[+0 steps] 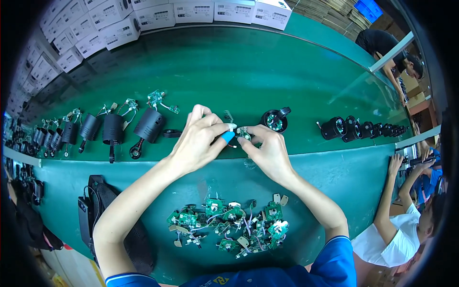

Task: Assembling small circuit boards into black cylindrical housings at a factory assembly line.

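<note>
My left hand (198, 138) and my right hand (270, 150) meet over the green work surface, fingertips pinched together. Between them is a small green circuit board (243, 133), partly covered by my fingers. My right thumb and index finger grip its edge. The left fingers, one wearing a blue finger cot (227, 137), pinch a small dark part at the board's left side, mostly hidden. Just right of my right hand stands a black round housing (274, 120) with a board inside. A black ring-like part (172, 133) lies left of my left hand.
Black cylinders (150, 125) with wired boards line the left; black housings (333, 128) line the right. Loose wired circuit boards (229, 220) are heaped near me. A black bag (129, 234) lies left, white boxes (193, 12) stand behind. Co-workers (397, 234) are at the right.
</note>
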Demonstrator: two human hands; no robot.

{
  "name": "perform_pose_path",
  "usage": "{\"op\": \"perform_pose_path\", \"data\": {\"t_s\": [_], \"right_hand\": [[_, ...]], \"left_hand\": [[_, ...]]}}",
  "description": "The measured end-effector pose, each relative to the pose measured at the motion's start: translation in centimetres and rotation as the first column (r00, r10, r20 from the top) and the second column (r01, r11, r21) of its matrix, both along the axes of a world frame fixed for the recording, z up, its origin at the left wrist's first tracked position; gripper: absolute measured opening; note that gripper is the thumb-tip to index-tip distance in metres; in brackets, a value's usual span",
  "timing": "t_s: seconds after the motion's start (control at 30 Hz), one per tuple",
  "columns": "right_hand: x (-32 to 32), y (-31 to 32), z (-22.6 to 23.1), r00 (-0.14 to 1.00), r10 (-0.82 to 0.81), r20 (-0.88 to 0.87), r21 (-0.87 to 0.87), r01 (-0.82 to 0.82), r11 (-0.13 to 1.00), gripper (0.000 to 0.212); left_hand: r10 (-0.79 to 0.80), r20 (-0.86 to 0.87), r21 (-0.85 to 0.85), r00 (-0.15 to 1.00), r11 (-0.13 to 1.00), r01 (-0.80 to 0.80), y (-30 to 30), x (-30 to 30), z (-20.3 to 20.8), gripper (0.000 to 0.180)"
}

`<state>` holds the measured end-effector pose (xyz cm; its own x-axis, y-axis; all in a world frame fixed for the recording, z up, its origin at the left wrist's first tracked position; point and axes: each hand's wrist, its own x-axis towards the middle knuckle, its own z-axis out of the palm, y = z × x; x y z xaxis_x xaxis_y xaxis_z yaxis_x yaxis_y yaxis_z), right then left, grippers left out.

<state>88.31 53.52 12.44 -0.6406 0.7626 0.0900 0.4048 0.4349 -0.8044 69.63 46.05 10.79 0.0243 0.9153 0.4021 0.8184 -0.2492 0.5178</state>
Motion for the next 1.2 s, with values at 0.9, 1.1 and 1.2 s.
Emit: {"op": "perform_pose_path", "data": {"t_s": [0.9, 1.1, 1.2], "right_hand": [[0.5, 0.8, -1.7, 0.997, 0.027, -0.069, 0.215, -0.012, 0.976, 0.022], [0.7, 1.0, -1.2, 0.998, 0.056, -0.026, 0.102, -0.053, 0.993, 0.019], [0.4, 0.7, -1.8, 0.997, 0.026, -0.066, 0.106, -0.019, 0.994, 0.019]], "left_hand": [[0.012, 0.009, -0.017, 1.000, 1.000, -0.012, 0.7, 1.3, -0.5, 0.008], [-0.075, 0.057, 0.068, 0.996, 0.995, 0.071, 0.5, 1.1, -1.3, 0.009], [-0.069, 0.106, 0.014, 0.992, 0.998, 0.068, 0.7, 1.2, -1.2, 0.010]]}}
